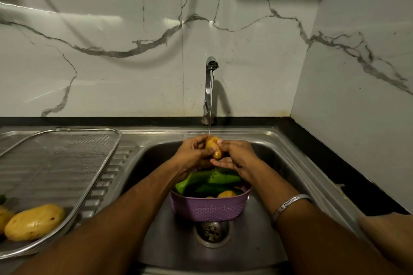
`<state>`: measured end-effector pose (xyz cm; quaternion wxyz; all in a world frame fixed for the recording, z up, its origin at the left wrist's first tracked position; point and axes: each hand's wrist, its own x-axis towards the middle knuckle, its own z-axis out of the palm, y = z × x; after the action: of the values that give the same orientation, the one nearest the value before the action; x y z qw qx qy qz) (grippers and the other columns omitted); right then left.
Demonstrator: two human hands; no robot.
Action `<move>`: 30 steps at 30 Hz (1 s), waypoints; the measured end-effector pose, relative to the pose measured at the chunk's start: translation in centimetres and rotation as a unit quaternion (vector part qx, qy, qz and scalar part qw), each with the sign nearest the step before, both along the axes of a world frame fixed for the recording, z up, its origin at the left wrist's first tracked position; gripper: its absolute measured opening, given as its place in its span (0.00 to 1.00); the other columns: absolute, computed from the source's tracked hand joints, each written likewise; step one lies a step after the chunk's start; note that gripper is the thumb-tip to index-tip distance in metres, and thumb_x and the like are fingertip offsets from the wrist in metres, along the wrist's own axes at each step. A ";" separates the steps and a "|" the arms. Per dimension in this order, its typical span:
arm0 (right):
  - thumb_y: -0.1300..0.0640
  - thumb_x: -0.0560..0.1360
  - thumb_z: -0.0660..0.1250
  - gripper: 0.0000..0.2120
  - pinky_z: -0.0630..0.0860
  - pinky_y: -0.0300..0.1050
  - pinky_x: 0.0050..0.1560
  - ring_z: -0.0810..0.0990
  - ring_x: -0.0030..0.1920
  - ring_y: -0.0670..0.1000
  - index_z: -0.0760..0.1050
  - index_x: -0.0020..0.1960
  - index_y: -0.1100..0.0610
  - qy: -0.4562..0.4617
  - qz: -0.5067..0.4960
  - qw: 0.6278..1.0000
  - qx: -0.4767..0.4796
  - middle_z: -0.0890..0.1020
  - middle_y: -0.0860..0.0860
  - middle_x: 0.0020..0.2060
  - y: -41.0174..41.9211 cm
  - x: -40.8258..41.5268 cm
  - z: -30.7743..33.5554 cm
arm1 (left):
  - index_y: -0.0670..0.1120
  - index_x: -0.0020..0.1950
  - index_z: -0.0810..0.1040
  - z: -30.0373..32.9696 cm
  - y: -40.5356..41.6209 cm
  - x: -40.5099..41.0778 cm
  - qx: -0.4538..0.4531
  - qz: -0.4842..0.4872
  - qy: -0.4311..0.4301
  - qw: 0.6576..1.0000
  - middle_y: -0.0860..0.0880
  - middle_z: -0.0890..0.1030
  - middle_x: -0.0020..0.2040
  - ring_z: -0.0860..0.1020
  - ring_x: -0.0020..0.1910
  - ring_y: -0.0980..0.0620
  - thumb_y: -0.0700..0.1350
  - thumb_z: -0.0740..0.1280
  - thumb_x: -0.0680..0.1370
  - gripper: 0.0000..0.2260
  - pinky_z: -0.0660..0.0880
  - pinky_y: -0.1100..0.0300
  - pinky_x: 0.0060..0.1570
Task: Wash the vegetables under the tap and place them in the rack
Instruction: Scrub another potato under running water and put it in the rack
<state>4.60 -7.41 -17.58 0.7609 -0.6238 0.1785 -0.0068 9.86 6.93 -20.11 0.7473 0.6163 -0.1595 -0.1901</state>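
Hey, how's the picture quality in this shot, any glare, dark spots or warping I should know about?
Head view: dim overall, the forearms at the bottom nearly lost in shadow; bright streaks of glare on the glossy marble wall; the tap casts a curved shadow to its right; wide-angle warping bends the counter edge and the mesh rack; the potato in both hands stays fairly sharp.

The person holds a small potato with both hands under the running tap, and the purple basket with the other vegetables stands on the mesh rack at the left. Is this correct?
Not quite. In the head view the purple basket stands inside the sink, below the hands, not on the mesh rack. The rest holds: the left hand and the right hand hold a small potato under the running tap.
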 end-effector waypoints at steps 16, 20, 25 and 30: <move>0.52 0.70 0.81 0.19 0.82 0.43 0.33 0.87 0.42 0.53 0.83 0.59 0.53 -0.072 0.006 0.981 -0.180 0.86 0.54 0.49 0.2 0.2 -1.0 | 0.49 0.62 0.79 0.1 1.6 -0.4 0.111 -0.035 -0.176 0.977 0.49 0.85 0.56 0.84 0.55 0.55 0.32 0.78 0.70 0.24 0.80 0.64 0.50; 0.47 0.74 0.76 0.18 0.80 0.41 0.29 0.87 0.42 0.56 0.84 0.60 0.55 -0.085 -0.027 0.976 -0.200 0.86 0.57 0.50 0.3 0.5 -1.1 | 0.52 0.62 0.79 0.0 1.3 -0.4 0.107 -0.030 -0.180 0.977 0.51 0.85 0.57 0.84 0.56 0.53 0.33 0.78 0.70 0.25 0.81 0.61 0.51; 0.61 0.75 0.76 0.21 0.85 0.48 0.40 0.86 0.51 0.57 0.79 0.67 0.52 -0.050 0.096 0.979 -0.174 0.83 0.56 0.59 0.0 0.9 -0.9 | 0.45 0.64 0.80 -0.8 1.8 0.6 0.121 0.005 -0.174 0.977 0.48 0.85 0.57 0.83 0.57 0.51 0.34 0.80 0.68 0.26 0.81 0.60 0.51; 0.45 0.71 0.78 0.14 0.85 0.48 0.33 0.86 0.33 0.51 0.87 0.51 0.52 -0.080 -0.036 0.952 -0.294 0.87 0.51 0.38 -0.2 0.8 -1.7 | 0.46 0.66 0.80 -1.2 1.2 0.1 0.124 -0.029 -0.171 0.977 0.50 0.85 0.59 0.82 0.59 0.54 0.35 0.81 0.67 0.28 0.80 0.58 0.57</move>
<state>5.39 -7.64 -19.31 0.5548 -0.8104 0.1292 -0.1366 9.94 8.15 -21.33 0.6213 0.7226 -0.2776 -0.1215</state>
